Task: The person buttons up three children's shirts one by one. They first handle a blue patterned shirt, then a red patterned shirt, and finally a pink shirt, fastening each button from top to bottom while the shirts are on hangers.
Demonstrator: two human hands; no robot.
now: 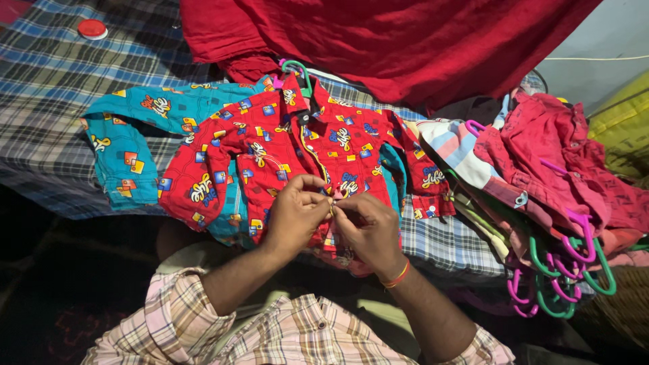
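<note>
My left hand (295,211) and right hand (368,226) meet at the front opening of a small red cotton shirt printed with blue and yellow squares (297,152). Both are pinched shut on its placket, fingertips touching each other around something too small for me to make out. The shirt lies flat just beyond my knuckles, collar away from me, on a green plastic hanger (299,67). Under it, reaching out past my left hand, lies a teal shirt with the same print (132,132). Both rest on a blue checked cloth (47,88). Well beyond my left hand sits a round red cap (92,28). Off to the right of my right hand lies a heap of pink and striped garments on pink and green hangers (547,196). Far ahead lies a large plain red cloth (405,40).
</note>
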